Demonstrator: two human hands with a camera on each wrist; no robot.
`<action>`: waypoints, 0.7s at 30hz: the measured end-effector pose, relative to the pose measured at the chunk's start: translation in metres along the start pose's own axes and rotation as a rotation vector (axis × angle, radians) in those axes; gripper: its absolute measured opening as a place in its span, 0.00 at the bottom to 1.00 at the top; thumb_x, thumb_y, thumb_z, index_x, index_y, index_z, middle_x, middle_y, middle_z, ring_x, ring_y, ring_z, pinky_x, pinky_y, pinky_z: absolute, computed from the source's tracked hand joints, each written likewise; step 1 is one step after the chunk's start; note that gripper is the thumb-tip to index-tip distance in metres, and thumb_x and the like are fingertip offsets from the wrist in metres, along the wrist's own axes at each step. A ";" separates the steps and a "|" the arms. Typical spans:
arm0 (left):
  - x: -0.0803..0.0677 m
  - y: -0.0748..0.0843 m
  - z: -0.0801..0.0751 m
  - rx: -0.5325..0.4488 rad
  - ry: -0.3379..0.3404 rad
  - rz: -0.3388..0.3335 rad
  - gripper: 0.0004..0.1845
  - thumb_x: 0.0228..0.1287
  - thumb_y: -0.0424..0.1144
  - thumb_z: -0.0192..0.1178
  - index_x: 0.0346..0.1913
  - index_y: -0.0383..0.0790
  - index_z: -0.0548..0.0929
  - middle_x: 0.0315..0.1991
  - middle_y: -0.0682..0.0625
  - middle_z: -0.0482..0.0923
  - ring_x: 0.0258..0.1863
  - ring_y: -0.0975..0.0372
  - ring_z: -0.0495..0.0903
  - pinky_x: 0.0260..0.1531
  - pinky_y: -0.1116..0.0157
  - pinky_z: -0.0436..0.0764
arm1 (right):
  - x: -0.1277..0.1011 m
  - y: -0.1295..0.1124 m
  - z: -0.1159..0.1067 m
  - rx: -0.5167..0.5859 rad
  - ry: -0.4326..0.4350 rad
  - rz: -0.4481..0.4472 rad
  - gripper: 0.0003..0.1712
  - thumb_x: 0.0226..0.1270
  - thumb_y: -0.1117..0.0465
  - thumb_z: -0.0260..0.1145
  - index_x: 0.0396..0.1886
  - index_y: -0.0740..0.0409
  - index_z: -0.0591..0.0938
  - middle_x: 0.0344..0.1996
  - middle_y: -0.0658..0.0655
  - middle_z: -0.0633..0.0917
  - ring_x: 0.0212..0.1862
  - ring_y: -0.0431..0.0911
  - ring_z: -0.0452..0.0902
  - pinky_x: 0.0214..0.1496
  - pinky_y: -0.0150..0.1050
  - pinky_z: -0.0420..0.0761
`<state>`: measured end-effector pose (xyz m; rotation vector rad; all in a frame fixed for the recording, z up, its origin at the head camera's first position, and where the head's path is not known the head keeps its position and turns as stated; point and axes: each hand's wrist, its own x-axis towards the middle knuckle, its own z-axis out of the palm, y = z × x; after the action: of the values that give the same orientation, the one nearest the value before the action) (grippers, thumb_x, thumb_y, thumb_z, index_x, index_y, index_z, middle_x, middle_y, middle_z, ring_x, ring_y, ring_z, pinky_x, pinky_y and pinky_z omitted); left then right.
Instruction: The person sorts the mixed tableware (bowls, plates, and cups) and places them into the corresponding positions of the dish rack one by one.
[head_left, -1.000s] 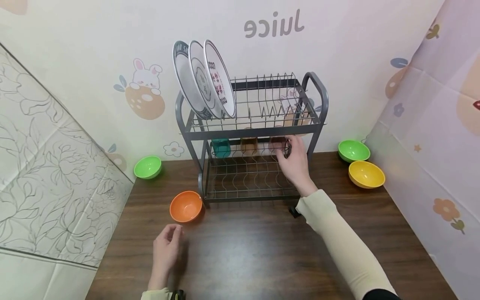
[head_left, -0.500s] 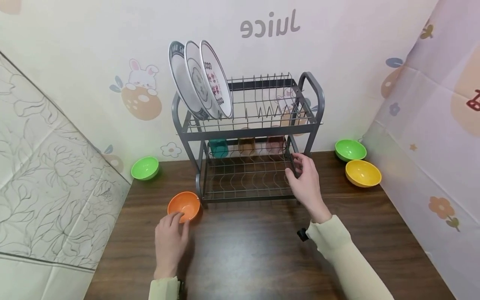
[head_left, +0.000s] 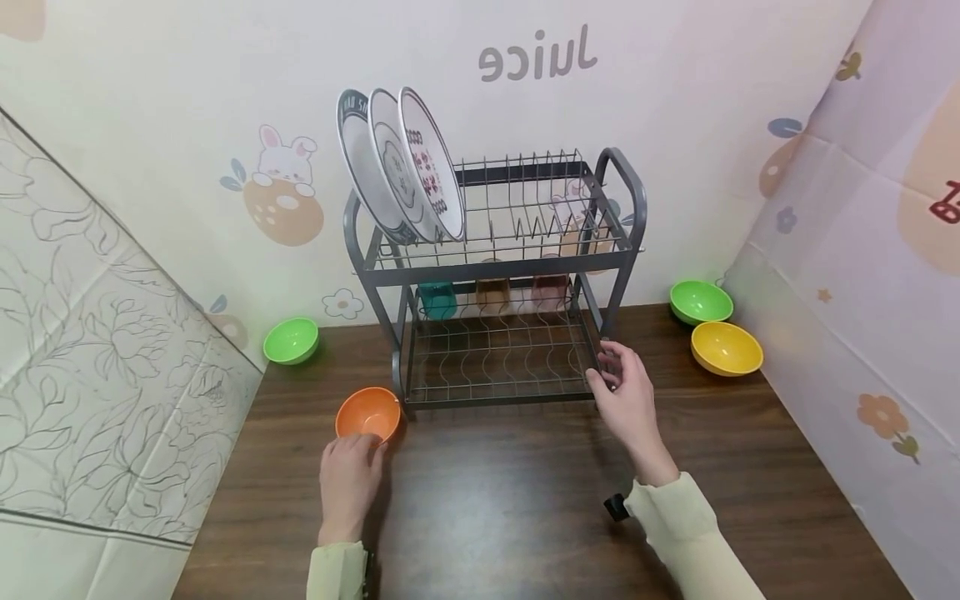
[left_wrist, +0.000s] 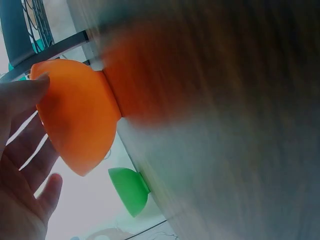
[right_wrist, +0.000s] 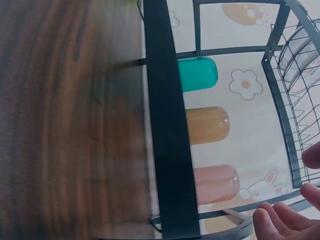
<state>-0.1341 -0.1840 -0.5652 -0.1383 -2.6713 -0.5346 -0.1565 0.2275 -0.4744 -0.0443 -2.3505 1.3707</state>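
Observation:
In the head view my left hand is at the near rim of an orange bowl, which stands upright on the table left of the dish rack. The left wrist view shows the thumb against the outside of the orange bowl near its rim, with fingers reaching over the rim. My right hand hovers beside the rack's lower right front corner, fingers loosely bent, holding nothing. Three cups line the back of the lower shelf: teal, amber and pink.
The two-tier dish rack stands against the wall, with three plates upright at its upper left. A green bowl is at the left; another green bowl and a yellow bowl are at the right.
My right hand has drawn back from the pink cup to the rack's right front corner. My left hand has moved up to the orange bowl and taken its near rim.

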 end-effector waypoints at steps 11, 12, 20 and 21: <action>-0.002 0.003 -0.003 -0.007 0.018 -0.011 0.07 0.56 0.35 0.75 0.34 0.38 0.88 0.29 0.47 0.82 0.27 0.53 0.81 0.29 0.53 0.81 | -0.021 0.011 -0.005 0.026 -0.003 0.092 0.25 0.69 0.67 0.64 0.64 0.63 0.71 0.59 0.62 0.76 0.59 0.56 0.76 0.57 0.44 0.78; -0.002 0.003 -0.005 -0.008 0.023 -0.013 0.06 0.56 0.35 0.74 0.34 0.38 0.88 0.29 0.47 0.82 0.27 0.53 0.81 0.28 0.52 0.81 | -0.023 0.011 -0.005 0.028 -0.005 0.095 0.25 0.69 0.67 0.65 0.64 0.63 0.72 0.59 0.63 0.77 0.59 0.56 0.76 0.57 0.42 0.78; -0.004 0.006 -0.014 -0.012 0.025 -0.051 0.06 0.59 0.37 0.73 0.35 0.39 0.87 0.29 0.47 0.82 0.26 0.53 0.81 0.25 0.52 0.80 | -0.037 0.012 -0.004 0.072 -0.013 0.115 0.25 0.70 0.67 0.64 0.64 0.65 0.71 0.60 0.65 0.76 0.59 0.56 0.76 0.51 0.22 0.74; -0.004 0.007 -0.015 -0.013 0.027 -0.055 0.06 0.59 0.37 0.72 0.35 0.38 0.87 0.29 0.47 0.82 0.26 0.52 0.81 0.25 0.52 0.79 | -0.039 0.011 -0.003 0.078 -0.013 0.120 0.25 0.70 0.67 0.64 0.64 0.65 0.71 0.61 0.64 0.76 0.60 0.56 0.76 0.51 0.21 0.74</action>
<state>-0.1235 -0.1836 -0.5519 -0.0607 -2.6527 -0.5673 -0.1223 0.2270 -0.4957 -0.1558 -2.3360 1.5222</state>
